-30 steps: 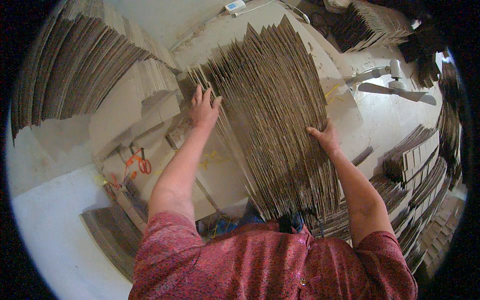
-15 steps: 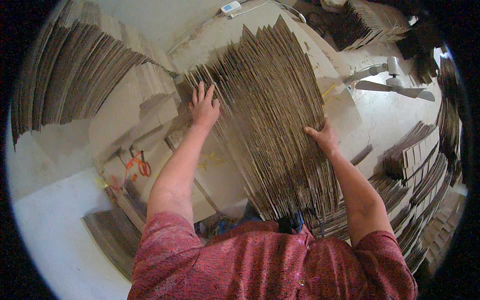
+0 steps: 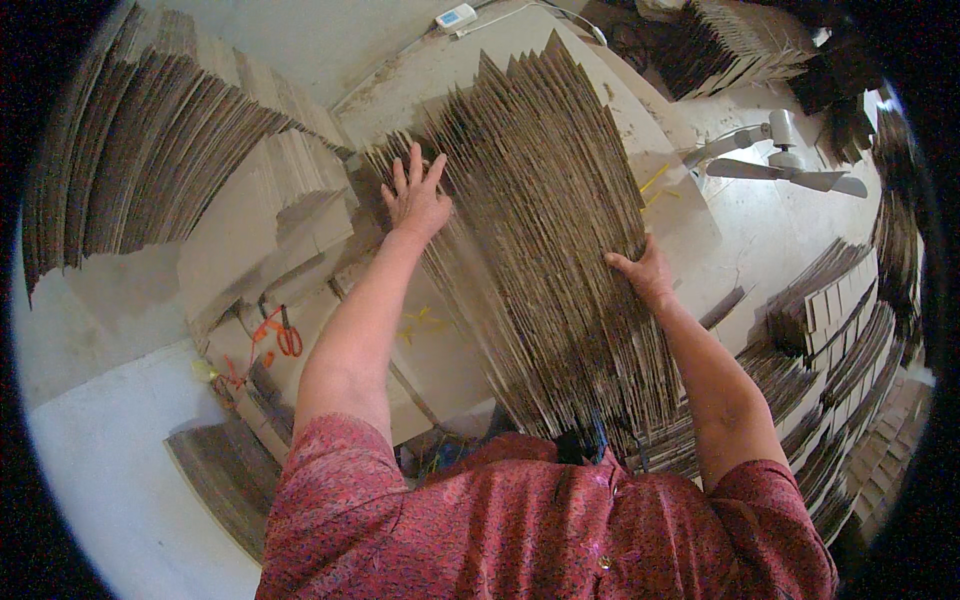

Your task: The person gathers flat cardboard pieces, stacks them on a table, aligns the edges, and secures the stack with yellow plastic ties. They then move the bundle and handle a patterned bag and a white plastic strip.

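Observation:
A large stack of brown corrugated cardboard sheets (image 3: pixel 545 230) stands on edge in front of me, fanned lengthwise from my waist to the far side. My left hand (image 3: pixel 418 205) lies on its left part, fingers spread and stretched out over the sheet edges, gripping nothing. At the stack's right side is my right hand (image 3: pixel 648 275); its thumb points inward over the edge while the fingers hold the outer sheets, partly hidden by the side. Near my left hand the sheets lean looser and show gaps.
Another cardboard stack (image 3: pixel 150 150) stands at the far left. Orange-handled scissors (image 3: pixel 285 332) lie left of my forearm. A grey fan (image 3: pixel 785 165) stands at the right, with more cardboard piles (image 3: pixel 840 320) below it. A small white device (image 3: pixel 456 17) with a cable sits at the back.
My left hand has shifted slightly to the right across the sheet edges, its fingers a little more spread. My right hand keeps nearly the same place on the stack.

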Demonstrator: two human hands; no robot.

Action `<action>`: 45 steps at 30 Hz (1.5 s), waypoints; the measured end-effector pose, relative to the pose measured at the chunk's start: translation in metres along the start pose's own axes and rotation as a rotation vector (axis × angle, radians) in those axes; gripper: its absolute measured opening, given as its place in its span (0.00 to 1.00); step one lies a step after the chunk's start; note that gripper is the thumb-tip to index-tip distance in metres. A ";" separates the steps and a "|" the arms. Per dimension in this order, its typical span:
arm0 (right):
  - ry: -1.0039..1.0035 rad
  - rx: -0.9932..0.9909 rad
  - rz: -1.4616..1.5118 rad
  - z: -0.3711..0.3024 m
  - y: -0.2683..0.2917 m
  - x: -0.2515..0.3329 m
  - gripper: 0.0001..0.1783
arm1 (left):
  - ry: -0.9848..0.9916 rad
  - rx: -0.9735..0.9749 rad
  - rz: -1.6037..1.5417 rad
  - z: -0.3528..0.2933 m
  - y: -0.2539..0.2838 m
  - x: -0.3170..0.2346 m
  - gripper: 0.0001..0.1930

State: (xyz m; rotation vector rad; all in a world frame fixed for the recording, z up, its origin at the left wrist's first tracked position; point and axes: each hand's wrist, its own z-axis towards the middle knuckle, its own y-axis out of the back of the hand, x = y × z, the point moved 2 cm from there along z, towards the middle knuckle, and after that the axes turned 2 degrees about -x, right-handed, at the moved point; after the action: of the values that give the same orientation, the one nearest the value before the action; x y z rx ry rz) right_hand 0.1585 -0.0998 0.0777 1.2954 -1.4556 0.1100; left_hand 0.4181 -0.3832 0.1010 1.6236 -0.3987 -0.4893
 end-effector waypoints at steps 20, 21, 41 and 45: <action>-0.013 0.001 -0.144 0.005 0.002 -0.009 0.40 | 0.095 0.105 -0.051 0.008 0.012 -0.018 0.32; -0.015 0.017 -0.124 0.002 0.003 -0.001 0.40 | 0.103 0.137 -0.023 0.010 0.010 -0.017 0.32; -0.026 -0.039 -0.188 0.008 -0.001 -0.017 0.40 | 0.048 0.186 -0.026 0.030 0.011 -0.043 0.31; -0.039 -0.038 -0.191 0.006 -0.001 -0.012 0.41 | 0.136 0.121 -0.155 0.033 0.007 -0.042 0.27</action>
State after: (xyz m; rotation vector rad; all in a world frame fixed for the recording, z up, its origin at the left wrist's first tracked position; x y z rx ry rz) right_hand 0.1530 -0.0967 0.0660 1.4052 -1.3530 -0.0695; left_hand 0.3653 -0.3897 0.1089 1.8030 -0.2041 -0.4748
